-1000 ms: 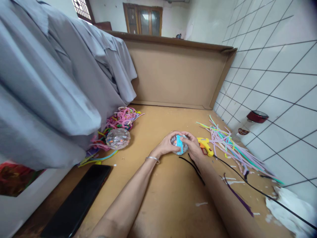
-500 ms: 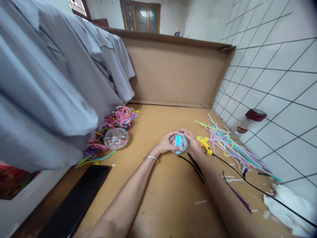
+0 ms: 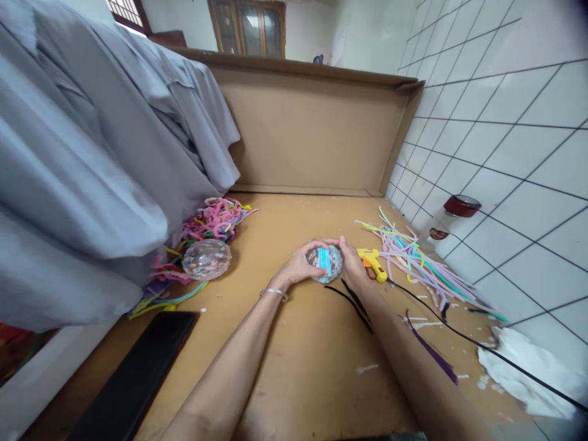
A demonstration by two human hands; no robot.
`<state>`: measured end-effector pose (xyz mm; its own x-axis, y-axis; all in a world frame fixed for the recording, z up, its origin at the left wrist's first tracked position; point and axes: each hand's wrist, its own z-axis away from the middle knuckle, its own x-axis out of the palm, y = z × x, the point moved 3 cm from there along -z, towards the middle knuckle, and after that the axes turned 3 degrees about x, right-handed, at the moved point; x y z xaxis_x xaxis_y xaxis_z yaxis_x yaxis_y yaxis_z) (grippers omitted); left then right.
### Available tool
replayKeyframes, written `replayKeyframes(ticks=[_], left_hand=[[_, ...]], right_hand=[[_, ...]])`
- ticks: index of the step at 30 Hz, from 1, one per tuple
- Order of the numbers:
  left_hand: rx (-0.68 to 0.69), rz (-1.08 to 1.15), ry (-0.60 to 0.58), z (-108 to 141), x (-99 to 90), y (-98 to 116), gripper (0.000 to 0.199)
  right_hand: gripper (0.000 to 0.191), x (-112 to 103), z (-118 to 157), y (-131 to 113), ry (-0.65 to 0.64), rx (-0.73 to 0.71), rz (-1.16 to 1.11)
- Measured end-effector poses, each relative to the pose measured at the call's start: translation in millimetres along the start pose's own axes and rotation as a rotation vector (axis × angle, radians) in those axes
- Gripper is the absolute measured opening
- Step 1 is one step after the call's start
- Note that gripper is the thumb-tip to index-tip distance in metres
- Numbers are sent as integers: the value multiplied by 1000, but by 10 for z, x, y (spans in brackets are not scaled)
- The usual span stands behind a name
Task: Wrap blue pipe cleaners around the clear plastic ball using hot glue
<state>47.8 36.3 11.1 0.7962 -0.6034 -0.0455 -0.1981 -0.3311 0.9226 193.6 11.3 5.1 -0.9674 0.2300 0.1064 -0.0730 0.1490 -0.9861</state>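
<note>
Between my two hands is a round, clear container [image 3: 324, 264] with a light blue band across it and small coloured bits showing through. My left hand [image 3: 301, 263] curls round its left side, thumb at the front, a metal bangle on the wrist. Against the right side presses my right hand [image 3: 353, 263], its fingers partly hidden behind the container. Just right of that hand lies a yellow glue gun [image 3: 374, 263], its black cord trailing right. Black pipe cleaners [image 3: 356, 303] rest below the container. A second clear round container [image 3: 207, 260] stands off to the left.
Pink and mixed pipe cleaners [image 3: 215, 220] are heaped at the left by a grey cloth [image 3: 114, 165]. Lilac and green pipe cleaners [image 3: 427, 263] spread at the right near a red-lidded jar [image 3: 441, 229]. A black phone [image 3: 138, 373], white tissue [image 3: 528, 373] and cardboard wall [image 3: 312, 131] surround the work area.
The whole view has shifted slightly, so most things sit further left. Both hands stay round the container, with the blue band now a little more upright.
</note>
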Motion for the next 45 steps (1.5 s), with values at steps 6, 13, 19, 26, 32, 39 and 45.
replayKeyframes(ticks=[6,13,19,26,32,39,45], left_hand=[[-43,-59,40,6,-34,-78,56],[13,-10,-8,2,-6,-48,53],[9,-14,-6,-2,-7,-41,53],[-36,-59,39,11,-38,-99,56],[-51,-77,37,2,-28,-92,58],[-41,-45,24,1,-13,-45,56],[-28,-61,25,-1,-31,-88,56]], right_hand=[[50,-49,7,-43,113,-6,95],[52,-37,-17,-37,79,-113,178],[45,-20,14,-82,72,-137,126],[23,-63,33,-75,252,-111,32],[27,-98,37,-98,328,-152,114],[46,-119,80,-192,319,-205,265],[46,-86,19,-156,80,-343,457]])
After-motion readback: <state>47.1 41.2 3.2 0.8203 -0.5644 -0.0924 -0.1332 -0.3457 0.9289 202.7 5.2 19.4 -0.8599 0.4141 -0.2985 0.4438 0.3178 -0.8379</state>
